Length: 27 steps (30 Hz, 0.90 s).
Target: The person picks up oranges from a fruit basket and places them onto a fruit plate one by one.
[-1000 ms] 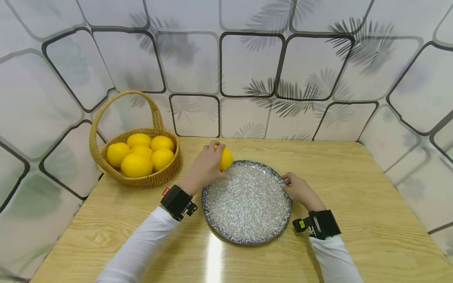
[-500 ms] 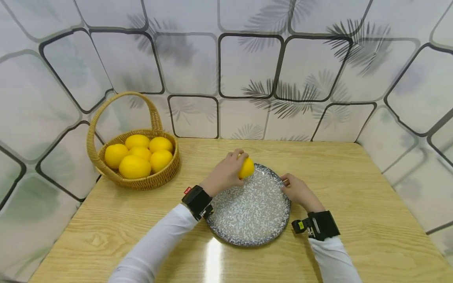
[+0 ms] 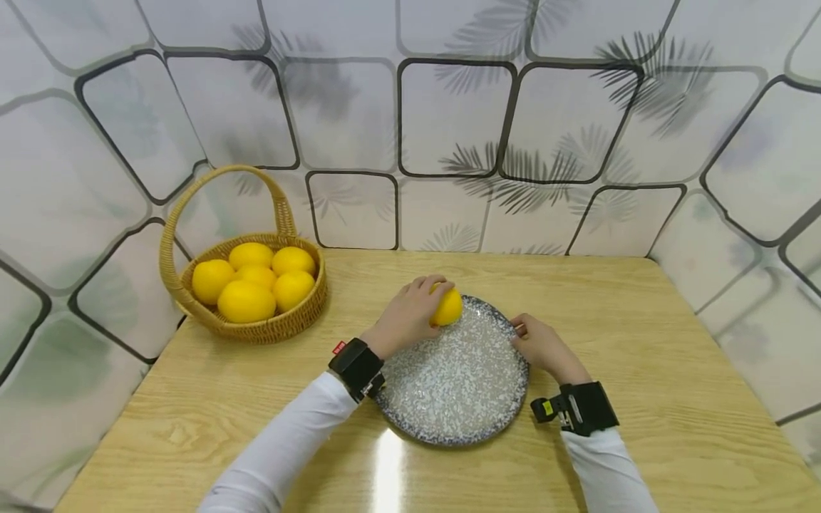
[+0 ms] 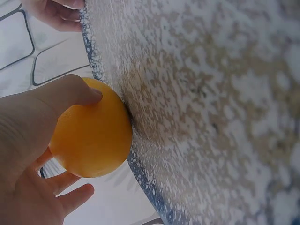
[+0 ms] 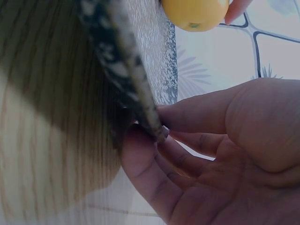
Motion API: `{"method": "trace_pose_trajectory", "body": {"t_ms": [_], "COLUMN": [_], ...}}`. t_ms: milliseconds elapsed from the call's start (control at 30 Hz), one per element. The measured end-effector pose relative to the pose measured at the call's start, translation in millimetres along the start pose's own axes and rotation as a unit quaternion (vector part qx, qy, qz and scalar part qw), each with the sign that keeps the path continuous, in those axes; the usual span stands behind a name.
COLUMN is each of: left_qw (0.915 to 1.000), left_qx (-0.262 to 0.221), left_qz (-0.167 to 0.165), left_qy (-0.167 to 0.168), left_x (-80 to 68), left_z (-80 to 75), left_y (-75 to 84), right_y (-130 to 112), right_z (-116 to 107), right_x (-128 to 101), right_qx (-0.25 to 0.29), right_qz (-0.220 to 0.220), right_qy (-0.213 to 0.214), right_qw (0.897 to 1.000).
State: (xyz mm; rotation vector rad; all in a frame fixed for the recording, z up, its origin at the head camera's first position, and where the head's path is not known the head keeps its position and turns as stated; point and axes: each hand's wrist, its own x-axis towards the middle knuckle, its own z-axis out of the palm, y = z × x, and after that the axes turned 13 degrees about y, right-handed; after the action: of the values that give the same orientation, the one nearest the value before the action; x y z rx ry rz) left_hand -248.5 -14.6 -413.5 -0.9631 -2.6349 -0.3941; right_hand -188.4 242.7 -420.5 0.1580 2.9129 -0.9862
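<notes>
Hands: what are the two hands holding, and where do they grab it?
The left hand grips a yellow lemon round its sides, touching the speckled plate. The right hand pinches the plate's right rim.

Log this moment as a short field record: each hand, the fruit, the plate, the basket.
left hand: grips an orange, its fingers curled over it
orange: touches the plate's far part, by the left wrist view
right hand: pinches the plate's right rim, thumb above, fingers below
plate: speckled, blue-rimmed, flat on the table
basket: wicker with a handle, at the table's far left, apart from the plate
basket contents: five oranges visible
</notes>
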Motion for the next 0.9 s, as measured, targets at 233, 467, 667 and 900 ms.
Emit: {"method": "trace_pose_trajectory", "body": {"t_ms": [233, 467, 667, 900], "left_qw": [1.0000, 0.9998, 0.9981, 0.9824], "left_qx": [0.004, 0.008, 0.015, 0.076], "left_qz": [-0.006, -0.009, -0.048, -0.139], "left_qy": [-0.004, 0.018, 0.034, 0.099], "left_x": [-1.7, -8.6, -28.4, -70.5], "left_z": [-3.3, -11.0, -29.9, -70.9], "left_y": [-1.4, -5.4, -18.2, -55.8], "right_y": [-1.5, -0.5, -2.3, -0.1], "right_z": [0.1, -0.5, -1.9, 0.2], "right_x": [0.2, 3.3, 4.1, 3.5], "right_qx": [-0.004, -0.005, -0.005, -0.011], "right_qz": [0.001, -0.010, -0.007, -0.005], "right_qy": [-0.001, -0.003, -0.003, -0.003], "right_qw": [1.000, 1.000, 1.000, 1.000]}}
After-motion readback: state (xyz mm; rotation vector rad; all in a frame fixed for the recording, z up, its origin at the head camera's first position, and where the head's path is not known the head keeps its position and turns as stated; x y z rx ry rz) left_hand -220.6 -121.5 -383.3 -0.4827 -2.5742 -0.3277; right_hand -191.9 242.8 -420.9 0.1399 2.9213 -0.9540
